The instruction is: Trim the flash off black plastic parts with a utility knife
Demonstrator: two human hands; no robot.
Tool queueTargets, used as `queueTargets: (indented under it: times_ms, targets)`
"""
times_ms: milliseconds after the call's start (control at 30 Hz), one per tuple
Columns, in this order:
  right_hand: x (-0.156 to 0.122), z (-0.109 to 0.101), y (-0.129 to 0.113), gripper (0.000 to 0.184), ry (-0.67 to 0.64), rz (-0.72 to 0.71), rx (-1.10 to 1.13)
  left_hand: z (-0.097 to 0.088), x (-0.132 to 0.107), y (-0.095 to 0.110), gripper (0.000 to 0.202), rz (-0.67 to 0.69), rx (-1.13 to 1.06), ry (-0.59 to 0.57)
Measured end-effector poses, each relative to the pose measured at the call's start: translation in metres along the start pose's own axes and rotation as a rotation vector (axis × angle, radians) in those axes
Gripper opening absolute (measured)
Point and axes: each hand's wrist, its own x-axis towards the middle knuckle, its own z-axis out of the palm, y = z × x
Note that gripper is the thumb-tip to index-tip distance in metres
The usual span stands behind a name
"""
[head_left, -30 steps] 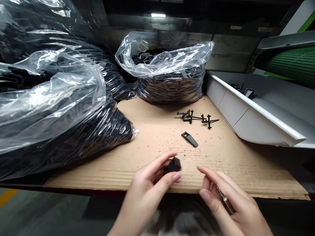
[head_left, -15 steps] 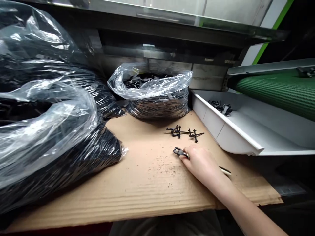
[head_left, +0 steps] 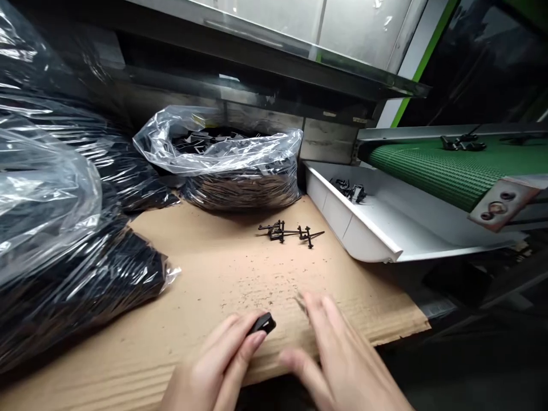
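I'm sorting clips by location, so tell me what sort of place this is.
Probably a factory workstation: black parts lie on a green conveyor belt, and an open plastic bag holds many dark pieces.

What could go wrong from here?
1. The black part pokes out of the left hand; its small exposed end might slip from the grip.
2. A thin, blurred object shows at the right hand; if sharp, it could nick the left fingers.
3. Dark specks litter the cardboard; they might stick to the part.
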Motion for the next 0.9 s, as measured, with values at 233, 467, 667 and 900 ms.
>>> queueTargets:
  times_ms: [233,467,667,900]
  targets:
    - [0.013,0.006,0.008,0.027,-0.191,-0.087,0.184,-0.002,-0.003,-0.006,0.021,0.093,0.281,-0.204]
    - [0.005,0.015,0.009,0.029,-0.126,-0.128,0.11,0.001,-0.003,0.001,0.02,0.059,0.232,-0.161]
    - [0.008,0.012,0.009,0.029,-0.169,-0.152,0.11,0.003,-0.005,0.0,0.021,0.069,0.245,-0.131]
    - [0.009,0.01,0.008,0.03,-0.192,-0.114,0.082,0.003,-0.005,-0.003,0.02,0.14,0.268,-0.118]
